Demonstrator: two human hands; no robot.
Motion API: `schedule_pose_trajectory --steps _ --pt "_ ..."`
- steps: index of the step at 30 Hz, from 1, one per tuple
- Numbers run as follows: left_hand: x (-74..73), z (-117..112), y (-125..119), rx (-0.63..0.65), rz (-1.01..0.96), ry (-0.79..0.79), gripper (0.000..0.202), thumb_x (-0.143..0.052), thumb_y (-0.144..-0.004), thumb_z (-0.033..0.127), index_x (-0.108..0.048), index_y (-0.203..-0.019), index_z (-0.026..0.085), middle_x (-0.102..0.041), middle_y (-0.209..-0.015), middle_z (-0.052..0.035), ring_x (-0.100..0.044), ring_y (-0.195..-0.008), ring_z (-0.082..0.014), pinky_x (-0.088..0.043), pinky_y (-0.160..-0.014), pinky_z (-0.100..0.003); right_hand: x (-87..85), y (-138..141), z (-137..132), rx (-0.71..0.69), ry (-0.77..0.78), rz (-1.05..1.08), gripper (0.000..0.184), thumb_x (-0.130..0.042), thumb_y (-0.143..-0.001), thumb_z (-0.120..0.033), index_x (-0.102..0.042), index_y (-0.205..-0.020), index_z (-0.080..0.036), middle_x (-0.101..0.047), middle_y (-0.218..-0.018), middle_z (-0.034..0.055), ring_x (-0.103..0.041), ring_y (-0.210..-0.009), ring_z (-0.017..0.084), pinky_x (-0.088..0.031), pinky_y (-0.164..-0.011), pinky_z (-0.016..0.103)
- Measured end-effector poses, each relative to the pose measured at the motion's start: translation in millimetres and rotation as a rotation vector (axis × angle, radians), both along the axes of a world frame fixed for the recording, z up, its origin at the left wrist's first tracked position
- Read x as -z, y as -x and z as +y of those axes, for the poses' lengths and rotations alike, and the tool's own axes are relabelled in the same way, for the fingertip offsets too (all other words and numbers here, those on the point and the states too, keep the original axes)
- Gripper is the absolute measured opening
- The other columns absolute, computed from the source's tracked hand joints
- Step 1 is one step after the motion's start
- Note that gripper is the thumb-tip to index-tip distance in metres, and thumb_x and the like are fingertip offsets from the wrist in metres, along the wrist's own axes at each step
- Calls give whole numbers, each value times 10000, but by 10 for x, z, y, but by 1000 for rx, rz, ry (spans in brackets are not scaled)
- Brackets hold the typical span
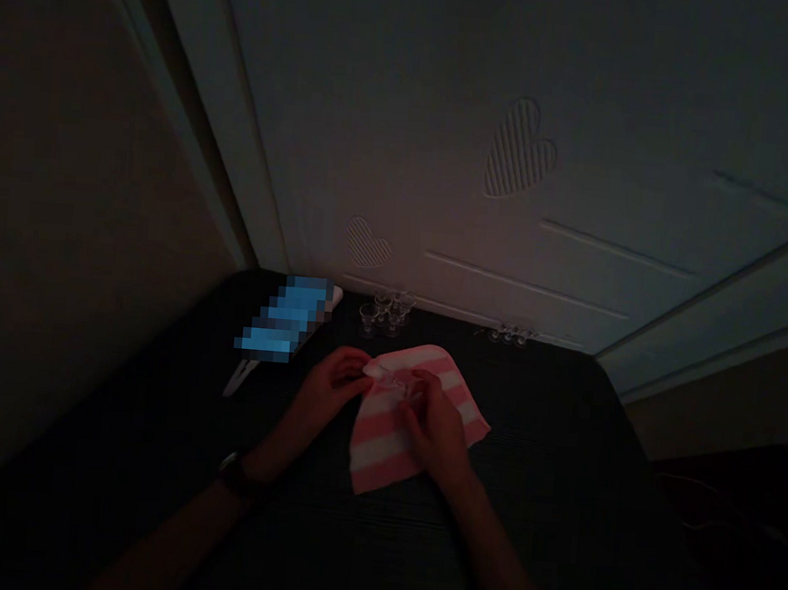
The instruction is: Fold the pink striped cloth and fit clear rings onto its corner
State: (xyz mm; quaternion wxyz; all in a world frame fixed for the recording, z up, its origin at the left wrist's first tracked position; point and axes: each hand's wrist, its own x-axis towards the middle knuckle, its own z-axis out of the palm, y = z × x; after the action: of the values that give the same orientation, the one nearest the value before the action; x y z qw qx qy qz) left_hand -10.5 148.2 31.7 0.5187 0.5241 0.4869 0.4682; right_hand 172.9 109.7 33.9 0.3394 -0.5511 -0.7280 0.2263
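A pink and white striped cloth (382, 444) lies on a dark table (556, 490). My left hand (330, 385) is closed at the cloth's upper left edge and pinches it there. My right hand (435, 425) rests on top of the cloth with its fingers curled around a small clear glass (401, 388), which is partly wrapped by the fabric. The room is very dim, so fine detail is hard to see. A dark watch sits on my left wrist (234, 471).
Several small clear glasses (384, 312) stand at the table's far edge, with more glasses (510, 335) to the right. A glowing blue blurred screen (287, 318) lies at the back left. A white door with heart shapes (521, 150) rises behind.
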Motion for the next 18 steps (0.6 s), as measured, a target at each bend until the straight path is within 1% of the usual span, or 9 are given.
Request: schedule_pose_trajectory --steps 3,7,10,13,15,18 --pt "-6 -3 0 -2 8 -9 272 -650 -650 236 -533 -888 177 -629 -898 -34 -617 -863 -182 -489 -794 -322 11 -9 14 -25 -19 -17 344 -452 -827 -201 -441 -1171 -199 -589 -968 50 -558 -820 171 -435 -729 294" --pt "0 2 2 29 -3 -15 287 -656 -648 229 -536 -903 180 -635 -884 -25 -620 -845 -171 -494 -759 -299 29 -40 31 -8 -48 -29 268 -484 -831 -263 -498 -1086 -184 -593 -922 52 -549 -804 173 -428 -717 289" --pt "6 3 3 45 -7 -34 314 -665 -645 226 -531 -925 183 -637 -874 -22 -621 -838 -170 -494 -753 -298 32 -54 29 17 -53 -54 183 -493 -835 -333 -547 -912 -176 -591 -825 43 -537 -736 162 -411 -671 273" --pt "11 1 0 76 6 -32 318 -659 -658 217 -528 -946 183 -633 -847 -18 -620 -818 -164 -493 -738 -294 28 -55 25 38 -42 -69 201 -458 -854 -338 -537 -765 -176 -572 -725 27 -526 -678 151 -393 -632 261" --pt "16 -1 -3 97 2 -31 319 -658 -661 216 -527 -950 186 -630 -856 -18 -616 -834 -165 -490 -747 -293 19 -47 21 44 -42 -45 201 -407 -879 -302 -537 -792 -177 -581 -749 30 -538 -706 153 -398 -653 264" --pt "31 -7 -11 97 -3 -48 310 -661 -658 226 -532 -937 192 -625 -884 -19 -610 -858 -170 -486 -752 -290 -2 -21 4 23 -11 24 196 -389 -886 -265 -505 -1023 -188 -601 -852 36 -561 -762 158 -420 -690 273"
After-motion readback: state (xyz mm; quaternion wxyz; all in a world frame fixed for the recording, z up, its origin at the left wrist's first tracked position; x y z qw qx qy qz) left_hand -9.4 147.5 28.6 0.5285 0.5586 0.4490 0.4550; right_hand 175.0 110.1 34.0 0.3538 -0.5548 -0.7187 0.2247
